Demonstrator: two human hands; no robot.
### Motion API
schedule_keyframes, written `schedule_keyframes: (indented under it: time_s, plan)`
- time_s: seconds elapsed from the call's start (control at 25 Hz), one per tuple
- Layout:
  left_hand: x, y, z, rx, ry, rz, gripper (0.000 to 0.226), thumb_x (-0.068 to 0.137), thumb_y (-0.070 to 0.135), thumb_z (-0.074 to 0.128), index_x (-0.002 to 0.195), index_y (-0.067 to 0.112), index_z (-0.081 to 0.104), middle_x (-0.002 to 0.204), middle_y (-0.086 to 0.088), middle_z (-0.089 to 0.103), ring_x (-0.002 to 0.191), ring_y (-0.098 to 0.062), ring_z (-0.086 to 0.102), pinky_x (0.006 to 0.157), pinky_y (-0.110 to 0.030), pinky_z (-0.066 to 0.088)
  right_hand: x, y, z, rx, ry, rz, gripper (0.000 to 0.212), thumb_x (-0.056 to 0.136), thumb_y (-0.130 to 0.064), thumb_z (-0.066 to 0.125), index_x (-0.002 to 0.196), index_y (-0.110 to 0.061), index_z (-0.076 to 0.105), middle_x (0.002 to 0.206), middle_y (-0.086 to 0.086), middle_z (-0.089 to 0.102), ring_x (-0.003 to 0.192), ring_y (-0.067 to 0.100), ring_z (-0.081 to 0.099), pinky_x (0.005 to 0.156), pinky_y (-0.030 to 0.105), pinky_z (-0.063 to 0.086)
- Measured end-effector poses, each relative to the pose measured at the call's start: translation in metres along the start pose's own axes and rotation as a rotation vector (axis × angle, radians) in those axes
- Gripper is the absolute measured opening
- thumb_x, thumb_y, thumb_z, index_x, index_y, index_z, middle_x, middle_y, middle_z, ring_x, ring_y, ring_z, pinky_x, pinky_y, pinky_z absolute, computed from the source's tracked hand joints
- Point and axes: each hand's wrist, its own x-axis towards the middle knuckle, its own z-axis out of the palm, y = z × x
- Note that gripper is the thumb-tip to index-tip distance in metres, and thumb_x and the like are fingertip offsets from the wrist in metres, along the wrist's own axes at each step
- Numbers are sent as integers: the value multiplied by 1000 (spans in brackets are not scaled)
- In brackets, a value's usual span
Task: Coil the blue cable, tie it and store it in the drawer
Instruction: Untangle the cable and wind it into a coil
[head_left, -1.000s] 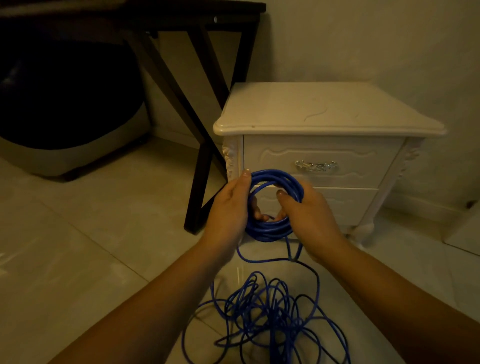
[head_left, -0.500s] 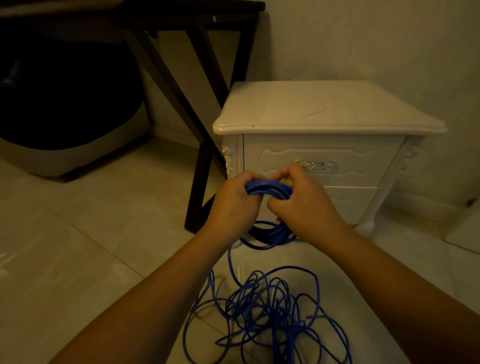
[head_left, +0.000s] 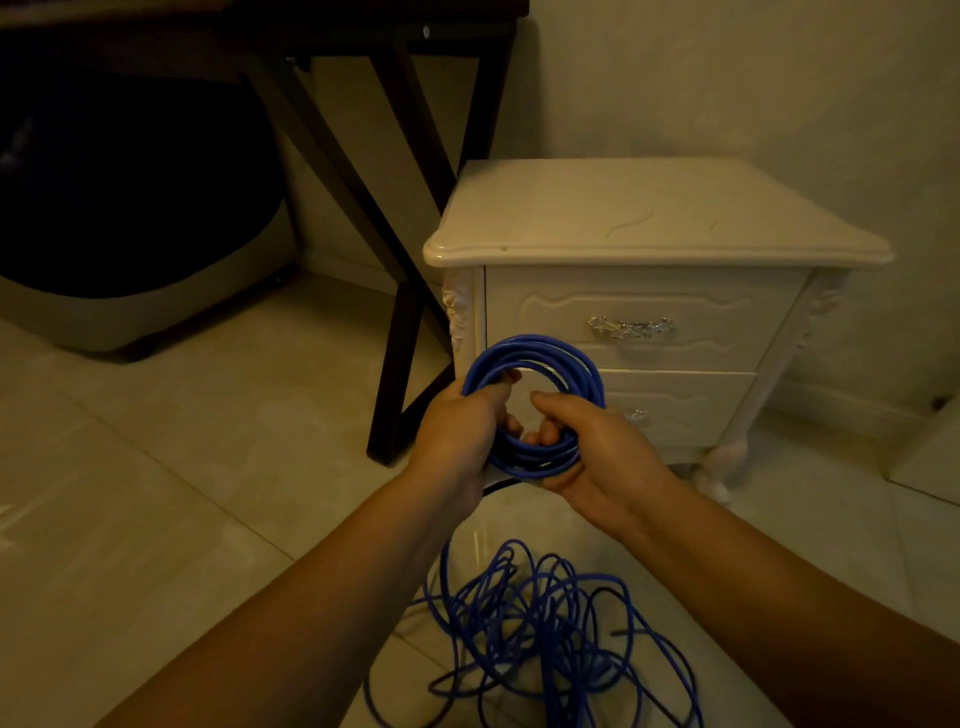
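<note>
Hands (head_left: 457, 436) (head_left: 602, 457) around blue cable (head_left: 576, 358) coil, seemingly upright.

Dim, warm yellowish light; the nightstand (head_left: 649, 218) top is brightest. Left of it, deep shadow swallows detail. The floor (head_left: 156, 493) shows faint glare; edges bow slightly.

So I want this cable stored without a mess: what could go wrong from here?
1. The loose cable pile on the floor looks tangled; pulling more in could drag knots into the coil.
2. The left hand and right hand hold the coil only at its lower part, so upper loops might spring apart before tying.
3. Both drawers, including the top drawer, are shut, and both hands are busy; freeing one may loosen an untied coil.
</note>
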Motion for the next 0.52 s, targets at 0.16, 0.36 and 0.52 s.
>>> schedule_keyframes:
  time_s: [0.16, 0.36, 0.52]
  plan:
    - [9, 10, -18, 468, -65, 298, 18, 88, 10, 65, 103, 19, 66, 81, -1, 67, 74, -13, 65, 70, -27, 53, 0, -16, -4, -532, 85, -176, 22, 92, -16, 57, 70, -12, 58, 48, -1, 52, 55, 17, 51, 63, 28, 46]
    - [10, 9, -18, 1010, -255, 628, 39, 87, 1, 62, 117, 25, 57, 89, 9, 59, 79, -5, 59, 65, -15, 47, -7, -26, 4, -1211, -23, -389, 8, 90, -12, 54, 87, -17, 60, 73, 3, 57, 67, 21, 56, 61, 29, 45]
    - [12, 8, -10, 633, -168, 492, 19, 95, 2, 53, 103, 16, 63, 87, -4, 64, 74, -18, 61, 61, -28, 55, -7, -36, 0, -1087, 39, -414, 6, 85, -18, 61, 90, -16, 58, 83, 11, 66, 78, 27, 67, 74, 40, 56]
